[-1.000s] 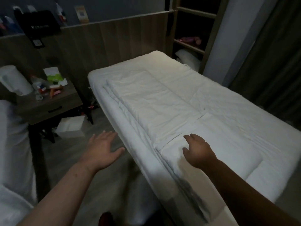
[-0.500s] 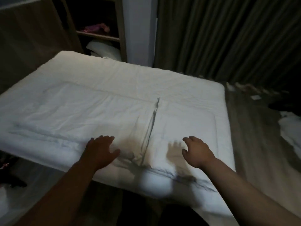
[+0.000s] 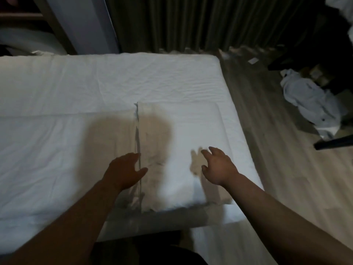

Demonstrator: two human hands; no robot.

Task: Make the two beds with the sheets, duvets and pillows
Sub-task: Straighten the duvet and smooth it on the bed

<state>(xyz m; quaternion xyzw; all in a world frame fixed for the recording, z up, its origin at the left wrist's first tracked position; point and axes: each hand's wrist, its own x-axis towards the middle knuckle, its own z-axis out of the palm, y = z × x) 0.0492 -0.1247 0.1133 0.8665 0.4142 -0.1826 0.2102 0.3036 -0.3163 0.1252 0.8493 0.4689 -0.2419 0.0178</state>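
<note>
A white bed (image 3: 133, 79) fills the middle and left of the head view. A folded white duvet (image 3: 57, 150) lies along its near side, and its end fold (image 3: 183, 131) reaches the right end of the mattress. My left hand (image 3: 124, 171) hovers over the fold line with fingers spread, holding nothing. My right hand (image 3: 217, 167) hangs just above the end fold with fingers loosely bent, also holding nothing. Both hands cast shadows on the fabric. A white pillow (image 3: 28, 41) lies in the shelf unit at the back left.
Dark curtains (image 3: 191, 22) hang behind the bed. Wooden floor (image 3: 277, 150) runs along the right side. A crumpled white cloth (image 3: 313, 104) lies on the floor by dark furniture legs (image 3: 332, 144). A wooden shelf frame (image 3: 53, 25) stands at the back left.
My view has swung right, from the nightstand side to the bed's foot end. Both hands have come over the folded duvet, the left one moving from beside the bed onto it.
</note>
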